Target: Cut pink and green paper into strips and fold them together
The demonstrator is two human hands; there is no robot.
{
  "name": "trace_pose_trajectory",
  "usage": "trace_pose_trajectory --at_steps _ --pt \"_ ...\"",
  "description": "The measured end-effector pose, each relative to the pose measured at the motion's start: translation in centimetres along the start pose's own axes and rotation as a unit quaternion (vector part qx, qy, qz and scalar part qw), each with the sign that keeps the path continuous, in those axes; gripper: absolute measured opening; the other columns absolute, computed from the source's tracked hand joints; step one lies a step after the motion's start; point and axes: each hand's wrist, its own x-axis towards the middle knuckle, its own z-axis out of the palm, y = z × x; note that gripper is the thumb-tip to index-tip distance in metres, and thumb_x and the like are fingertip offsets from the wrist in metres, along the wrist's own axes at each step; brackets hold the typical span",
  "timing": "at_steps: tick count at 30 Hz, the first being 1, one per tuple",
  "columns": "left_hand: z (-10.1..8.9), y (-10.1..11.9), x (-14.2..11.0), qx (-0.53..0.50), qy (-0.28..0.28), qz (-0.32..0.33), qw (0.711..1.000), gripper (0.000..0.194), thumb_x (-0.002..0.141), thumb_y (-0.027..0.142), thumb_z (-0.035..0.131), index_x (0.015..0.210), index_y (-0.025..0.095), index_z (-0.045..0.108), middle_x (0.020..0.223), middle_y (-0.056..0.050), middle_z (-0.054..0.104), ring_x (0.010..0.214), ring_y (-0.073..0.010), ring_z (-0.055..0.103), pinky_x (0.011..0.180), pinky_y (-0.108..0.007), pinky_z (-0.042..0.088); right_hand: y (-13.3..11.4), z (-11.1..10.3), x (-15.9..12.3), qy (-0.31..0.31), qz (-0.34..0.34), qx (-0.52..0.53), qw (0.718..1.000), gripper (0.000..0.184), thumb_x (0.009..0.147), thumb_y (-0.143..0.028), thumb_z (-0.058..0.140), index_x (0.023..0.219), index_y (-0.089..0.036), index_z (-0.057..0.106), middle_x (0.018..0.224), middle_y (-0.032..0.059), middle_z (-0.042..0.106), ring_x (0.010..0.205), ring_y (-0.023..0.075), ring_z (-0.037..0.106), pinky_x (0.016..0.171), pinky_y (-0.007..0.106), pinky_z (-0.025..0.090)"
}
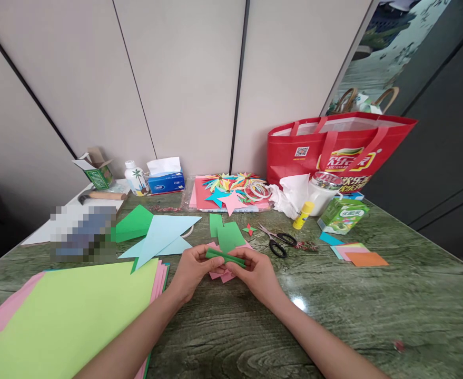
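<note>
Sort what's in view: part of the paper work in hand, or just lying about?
Likely in the job:
- green strip, in left hand and right hand
- pink paper beneath
- scissors
- glue stick

Likely just lying about:
- hammer
- tissue box
- bottle
- red bag

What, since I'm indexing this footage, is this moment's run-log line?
left hand: pinching folded green paper | right hand: pinching its other end | below: pink paper pieces | nearby: black-handled scissors, glue stick
</note>
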Motion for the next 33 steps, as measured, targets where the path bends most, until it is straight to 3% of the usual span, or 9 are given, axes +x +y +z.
trace_pose_trajectory --at_steps 11,33 --pt "-0.3 -0.62 0.27 -0.037 0.005 -0.033 0.999 0.023 0.057 0.026 0.074 0.075 0.011 0.068 0.068 -0.004 0.071 0.061 -0.0158 0.065 0.067 -0.029 0.054 0.02 -0.05 0.17 0.011 0.006 -0.008 1.0 0.013 0.063 -0.025 0.065 0.071 -0.015 0.064 0.067 0.0028 0.064 0.066 0.017 0.057 0.057 0.026 0.046" --pt "-0.19 -0.58 0.22 -0.024 0.028 -0.047 0.998 0.022 0.055 0.028 0.075 0.066 0.011 0.067 0.059 -0.003 0.069 0.058 -0.0181 0.065 0.066 -0.032 0.054 0.43 -0.14 0.08 0.008 0.034 -0.001 0.999 0.022 0.063 -0.033 0.066 0.071 -0.013 0.064 0.064 0.0018 0.061 0.051 0.0124 0.051 0.048 0.024 0.045"
